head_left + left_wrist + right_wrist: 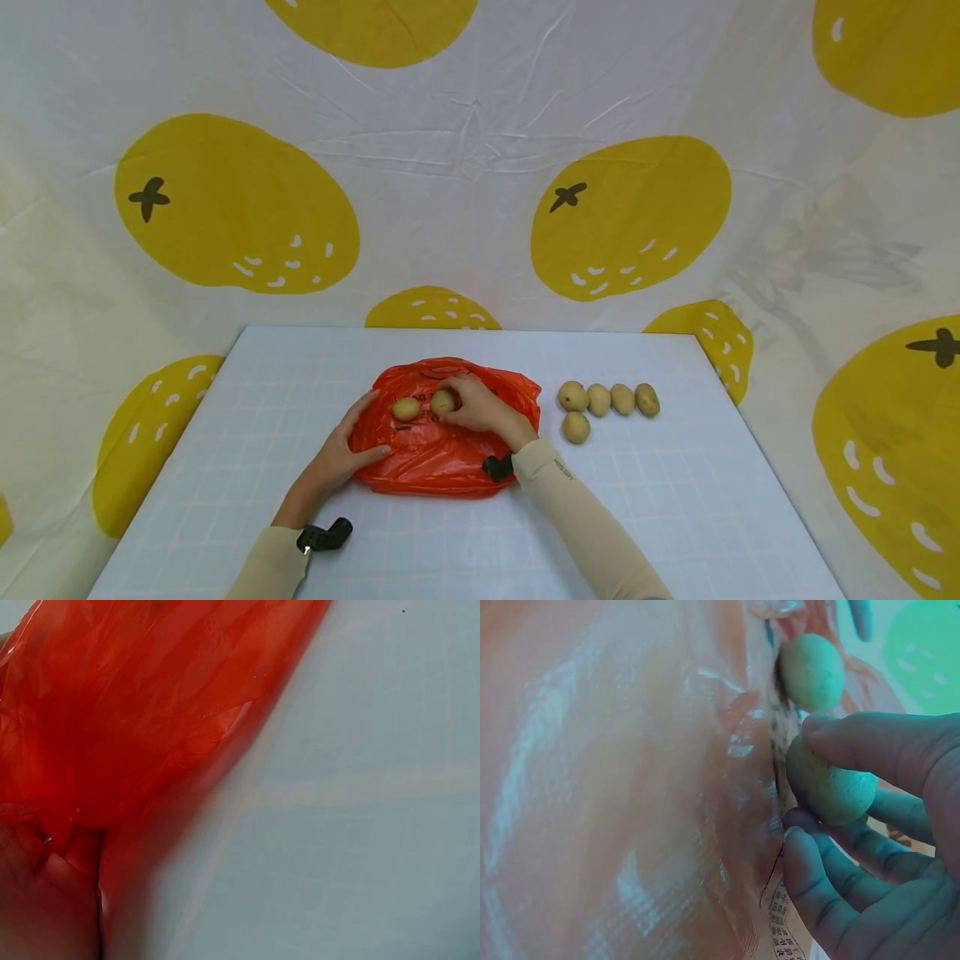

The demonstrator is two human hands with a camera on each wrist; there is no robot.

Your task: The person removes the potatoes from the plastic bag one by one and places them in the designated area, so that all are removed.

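Note:
A red plastic bag [442, 467] lies on the table, with two potatoes on top of it. My right hand [480, 407] holds one potato [838, 787] between thumb and fingers, over the middle of the bag. Just left of it lies the other potato [406, 409], which also shows above the held one in the right wrist view. My left hand [341, 454] rests at the bag's left edge, thumb and fingers spread apart. In the left wrist view, red plastic covers part of that hand [45, 900], and its fingertips are hidden.
Right of the bag, several potatoes [598, 400] stand in a row on the white table [660, 500]. One more potato [576, 427] sits below the row's left end. A curtain [442, 233] printed with yellow fruit hangs behind the table.

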